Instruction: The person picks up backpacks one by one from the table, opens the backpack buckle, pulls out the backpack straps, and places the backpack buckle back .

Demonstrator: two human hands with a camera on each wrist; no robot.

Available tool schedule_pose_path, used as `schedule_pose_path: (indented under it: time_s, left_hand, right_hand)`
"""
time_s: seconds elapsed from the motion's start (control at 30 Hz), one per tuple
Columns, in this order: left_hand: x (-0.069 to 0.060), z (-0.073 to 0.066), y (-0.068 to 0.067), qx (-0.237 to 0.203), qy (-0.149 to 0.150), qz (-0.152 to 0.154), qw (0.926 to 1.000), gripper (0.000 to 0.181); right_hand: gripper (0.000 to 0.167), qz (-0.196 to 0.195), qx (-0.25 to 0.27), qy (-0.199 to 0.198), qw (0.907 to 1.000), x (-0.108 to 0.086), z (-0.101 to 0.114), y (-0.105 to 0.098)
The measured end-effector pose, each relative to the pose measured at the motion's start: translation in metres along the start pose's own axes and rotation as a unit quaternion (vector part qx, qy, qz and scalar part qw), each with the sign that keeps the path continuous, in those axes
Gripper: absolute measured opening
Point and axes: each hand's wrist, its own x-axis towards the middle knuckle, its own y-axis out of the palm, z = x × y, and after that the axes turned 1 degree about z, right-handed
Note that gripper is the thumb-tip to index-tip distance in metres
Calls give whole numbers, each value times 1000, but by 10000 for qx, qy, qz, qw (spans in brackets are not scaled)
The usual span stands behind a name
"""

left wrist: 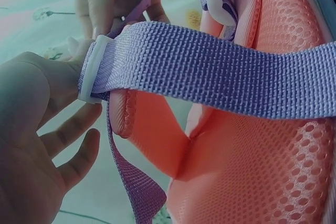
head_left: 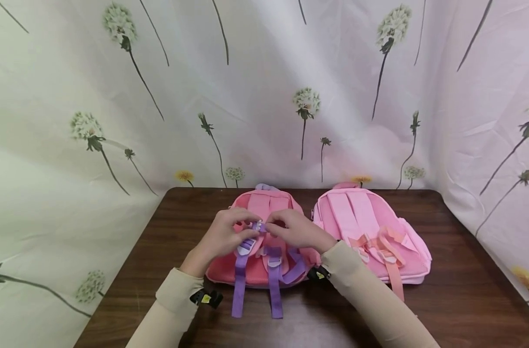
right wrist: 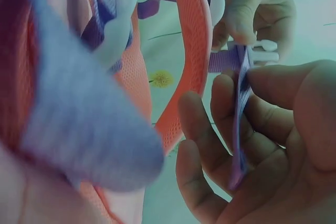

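Note:
A coral-pink backpack (head_left: 257,276) with purple webbing straps lies on its front, its shoulder straps facing up. Over its middle my left hand (head_left: 227,233) pinches a white pronged buckle (right wrist: 265,52) between thumb and fingers. My right hand (head_left: 296,228) pinches the purple webbing (right wrist: 240,98) threaded at that buckle, close beside the left fingertips. In the left wrist view, a white strap adjuster (left wrist: 93,69) on a wide purple strap (left wrist: 210,72) partly covers the left fingertips. Two loose purple strap ends (head_left: 239,292) hang toward the table's front.
A second, lighter pink backpack (head_left: 414,246) with orange straps (head_left: 393,273) lies to the right, close to the first. Both rest on a dark wooden table (head_left: 160,251). A dandelion-print curtain (head_left: 264,121) hangs behind and along the sides.

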Motion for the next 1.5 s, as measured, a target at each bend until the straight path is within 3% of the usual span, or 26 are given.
schedule_pose_path:
  time_s: [0.27, 0.53, 0.87, 1.27, 1.5]
  left_hand:
    - [-1, -1, -1, -54, -57, 18, 10000, 30]
    - [1, -1, 0, -123, -2, 26, 9999, 30]
    - [1, -1, 0, -126, -23, 38, 9999, 32]
    - [-1, -1, -4, -99, -152, -31, 9998, 31]
    - [-3, -1, -5, -35, -233, -67, 9997, 29]
  right_hand:
    - [13, -143, 91, -93, 9998, -4, -9, -4]
    - [13, -207, 166, -171, 9995, -3, -3, -3]
    - [12, -158, 36, 32, 9999, 1, 1, 1]
    - [16, -27, 347, 129, 9993, -7, -9, -4]
    - [13, -116, 235, 293, 9992, -11, -14, -7]
